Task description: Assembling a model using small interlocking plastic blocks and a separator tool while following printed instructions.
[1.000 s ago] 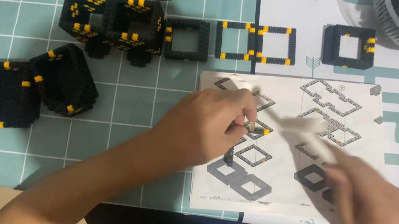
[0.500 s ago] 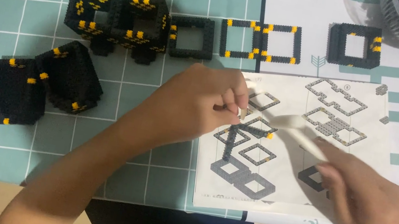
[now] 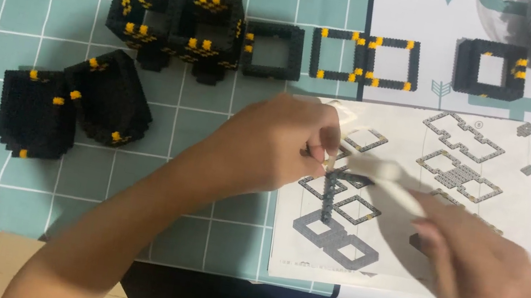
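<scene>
Two black block cubes with yellow studs (image 3: 75,106) sit unmoved at the left of the table. Your left hand (image 3: 273,147) has shifted slightly left, its grip pinched on a thin black brick strip (image 3: 328,195) over the printed instruction sheet (image 3: 488,147). Your right hand (image 3: 482,271), lower now, clamps a blurred white tool (image 3: 382,179) whose tip meets that strip.

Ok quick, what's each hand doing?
Left hand: pinching a thin black brick strip.
Right hand: closed on a white plastic tool.

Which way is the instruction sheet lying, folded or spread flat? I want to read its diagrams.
Spread flat: the instruction sheet lies open on the mat, diagrams face up, partly covered by both hands.
</scene>
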